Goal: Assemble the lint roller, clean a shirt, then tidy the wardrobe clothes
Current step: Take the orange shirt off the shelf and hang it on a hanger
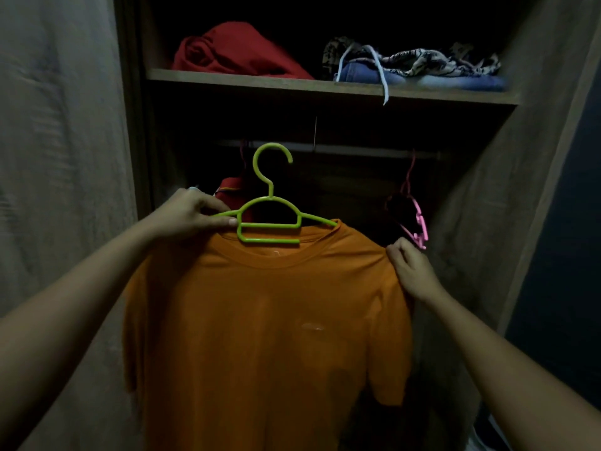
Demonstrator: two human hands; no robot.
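Observation:
An orange T-shirt hangs in front of the open wardrobe on a lime-green plastic hanger. The hanger's right arm is inside the collar; its left arm sticks out bare. My left hand pinches that left arm of the hanger together with the shirt's shoulder. At the right, my right hand pinches the shirt's right shoulder seam. The hanger's hook points up, just below the wardrobe rail, and is not on it. No lint roller is in view.
On the rail hang a red garment behind my left hand and pink hangers at the right. The shelf above holds a red bundle, folded jeans and patterned cloth. Wooden doors flank both sides.

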